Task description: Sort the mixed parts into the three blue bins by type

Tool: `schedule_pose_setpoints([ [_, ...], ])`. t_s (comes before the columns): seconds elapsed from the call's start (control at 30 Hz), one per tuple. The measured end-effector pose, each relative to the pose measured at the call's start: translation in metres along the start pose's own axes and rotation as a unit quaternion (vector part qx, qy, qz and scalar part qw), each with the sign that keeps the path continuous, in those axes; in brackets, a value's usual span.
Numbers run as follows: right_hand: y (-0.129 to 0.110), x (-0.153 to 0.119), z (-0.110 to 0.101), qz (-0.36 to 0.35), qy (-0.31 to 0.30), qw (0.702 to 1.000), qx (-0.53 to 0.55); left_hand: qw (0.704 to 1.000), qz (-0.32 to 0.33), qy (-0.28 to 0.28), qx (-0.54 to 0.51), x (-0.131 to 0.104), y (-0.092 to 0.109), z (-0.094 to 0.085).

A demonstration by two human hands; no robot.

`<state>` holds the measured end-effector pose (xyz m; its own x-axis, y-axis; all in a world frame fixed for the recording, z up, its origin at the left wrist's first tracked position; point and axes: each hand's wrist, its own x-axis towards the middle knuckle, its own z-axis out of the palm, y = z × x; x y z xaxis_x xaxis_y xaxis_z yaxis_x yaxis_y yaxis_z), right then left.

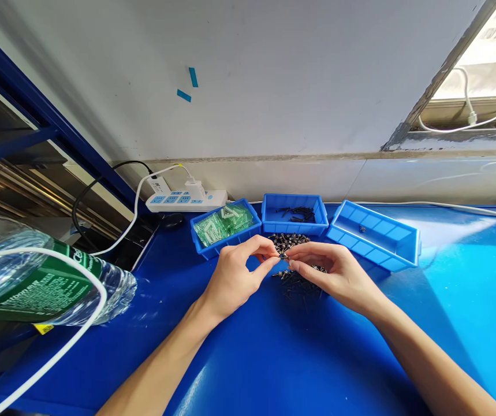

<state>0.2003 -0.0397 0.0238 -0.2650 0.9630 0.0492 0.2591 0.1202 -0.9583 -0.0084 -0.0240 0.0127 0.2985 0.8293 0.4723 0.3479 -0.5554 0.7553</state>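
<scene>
My left hand (237, 277) and my right hand (340, 274) meet above the bench, thumb and forefinger pinched on each side. Between their fingertips is a small dark metal screw (283, 257), mostly covered by the fingers. Right beneath and behind it lies a loose heap of dark screws (297, 282) on the blue tabletop. Behind the heap, a blue bin (294, 230) holds several black screws (303, 214). To the right, a tilted blue bin (373, 245) has one small dark piece (362, 229) inside.
On the left, a blue bin (226, 247) holds green packets (217, 224). Behind it sits a white power strip (213, 200) with plugs and cables. A large bottle with a green label (52, 283) and a white cable (100, 294) occupy the near left. The wall (273, 86) bounds the back.
</scene>
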Motion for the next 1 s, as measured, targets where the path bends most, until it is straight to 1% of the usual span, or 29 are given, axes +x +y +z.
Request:
schedule_pose_setpoints([
  [0.1,0.002,0.0,0.001,0.022,-0.007,0.999,0.048,1.0,-0.008,0.002,-0.005,0.0,0.001,0.001],
  [0.23,0.009,0.001,0.003,0.043,-0.007,0.992,0.122,1.0,-0.01,-0.011,-0.003,-0.003,0.001,0.003],
  [0.37,0.011,0.003,0.002,0.058,-0.001,0.991,0.121,0.999,-0.007,-0.037,-0.003,-0.003,0.002,0.002],
  [0.47,0.007,0.003,-0.003,0.078,0.001,0.991,0.107,0.997,0.001,-0.076,0.033,-0.002,0.0,-0.001],
  [0.57,0.003,0.002,-0.006,0.073,0.052,0.987,0.136,0.987,0.003,-0.125,0.102,-0.001,-0.004,-0.002],
  [0.63,0.001,0.0,-0.006,0.052,0.093,0.98,0.165,0.979,0.002,-0.153,0.135,-0.002,-0.006,-0.001],
  [0.67,0.0,0.0,-0.005,0.043,0.104,0.979,0.172,0.976,0.005,-0.165,0.145,-0.003,-0.008,-0.001],
  [0.73,0.0,-0.001,-0.004,0.034,0.105,0.979,0.174,0.97,0.024,-0.184,0.157,-0.004,-0.01,0.001],
  [0.83,-0.001,-0.002,-0.004,0.04,0.107,0.977,0.179,0.962,0.071,-0.202,0.17,-0.006,-0.013,0.003],
  [0.9,-0.002,-0.002,-0.004,0.048,0.112,0.975,0.184,0.959,0.092,-0.204,0.175,-0.006,-0.014,0.004],
  [1.0,-0.003,-0.001,-0.003,0.052,0.115,0.975,0.184,0.961,0.1,-0.192,0.172,-0.006,-0.017,0.006],
])
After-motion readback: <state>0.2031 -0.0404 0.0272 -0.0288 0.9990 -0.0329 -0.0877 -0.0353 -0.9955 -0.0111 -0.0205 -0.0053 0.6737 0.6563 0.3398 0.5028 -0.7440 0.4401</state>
